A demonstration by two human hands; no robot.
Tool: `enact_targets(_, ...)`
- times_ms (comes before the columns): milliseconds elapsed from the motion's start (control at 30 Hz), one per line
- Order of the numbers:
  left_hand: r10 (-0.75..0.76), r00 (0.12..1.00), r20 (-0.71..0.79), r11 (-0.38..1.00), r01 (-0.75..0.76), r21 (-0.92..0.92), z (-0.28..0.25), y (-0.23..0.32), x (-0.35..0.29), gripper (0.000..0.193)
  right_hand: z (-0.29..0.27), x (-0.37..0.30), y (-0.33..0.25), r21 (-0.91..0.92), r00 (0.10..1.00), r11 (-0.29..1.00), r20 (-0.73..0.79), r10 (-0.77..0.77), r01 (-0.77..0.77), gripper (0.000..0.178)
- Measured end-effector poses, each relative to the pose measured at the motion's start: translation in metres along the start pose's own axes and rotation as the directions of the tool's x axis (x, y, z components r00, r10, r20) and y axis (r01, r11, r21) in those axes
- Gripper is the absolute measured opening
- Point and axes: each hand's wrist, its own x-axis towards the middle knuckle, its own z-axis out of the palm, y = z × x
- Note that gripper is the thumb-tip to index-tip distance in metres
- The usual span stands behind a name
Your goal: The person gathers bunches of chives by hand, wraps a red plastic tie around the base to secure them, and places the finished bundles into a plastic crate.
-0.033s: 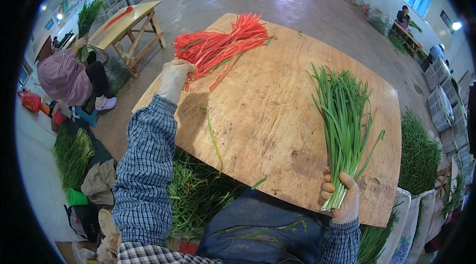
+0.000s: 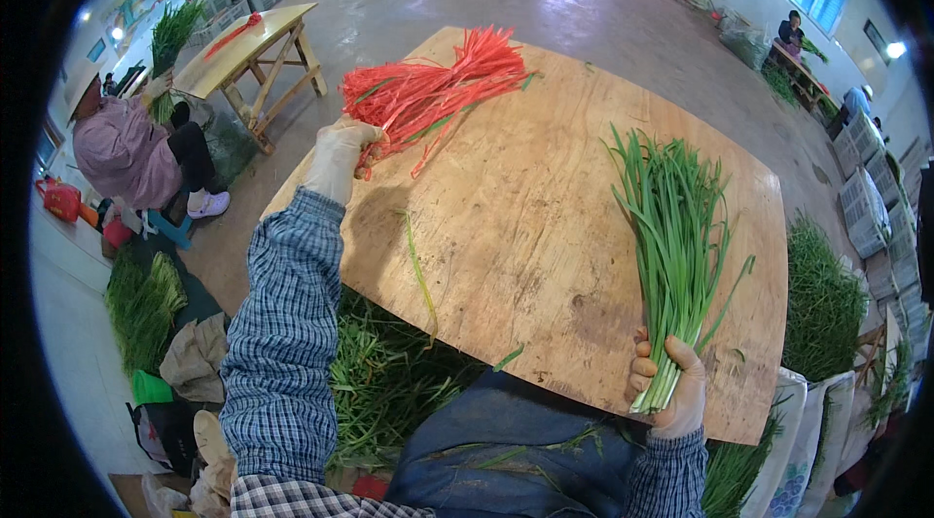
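Note:
On the right of the wooden tabletop (image 2: pixel 506 255) lies a bunch of garlic chives (image 2: pixel 673 226), leaves fanned away from me. My right hand (image 2: pixel 683 390), in a pale glove, is closed round its whitish stem ends near the front edge. At the far left, a pile of red plastic tying strips (image 2: pixel 428 85) is spread on the board, with a few green leaves among it. My left hand (image 2: pixel 341 156), gloved too, is at the pile's near end, fingers curled on the strips; its fingertips are partly hidden. A single yellowish leaf (image 2: pixel 418 270) lies between my hands.
Loose greens (image 2: pixel 389 382) fill the space below the board's near edge, beside my dark apron (image 2: pixel 506 450). A seated person (image 2: pixel 126 148) holds greens by another wooden table (image 2: pixel 233 51) at left. Grey crates (image 2: pixel 861 178) and a heap of greens (image 2: pixel 822 304) stand at right.
My left hand has shifted very slightly at the red strips, and a loose strip end by it has moved. My right hand and the chives stay as they were.

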Motion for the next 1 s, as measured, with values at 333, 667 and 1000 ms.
enact_targets(333,0.005,0.880,0.475,0.856,0.242,-0.457,0.097,0.021,-0.071,0.021,0.003,-0.053,-0.056,0.007,0.949,0.978,0.240,-0.202,0.206,0.053)
enact_targets(667,0.162,0.589,0.792,0.978,0.012,-0.209,0.290,0.057,-0.172,0.022,0.084,-0.172,-0.190,-0.407,0.761,0.645,0.290,-0.580,0.647,0.042)
enact_targets(1000,0.186,0.407,0.894,0.831,-0.550,0.078,0.405,0.028,-0.233,0.027,0.046,-0.110,-0.216,-0.775,0.738,0.407,0.110,-0.665,0.483,0.018)
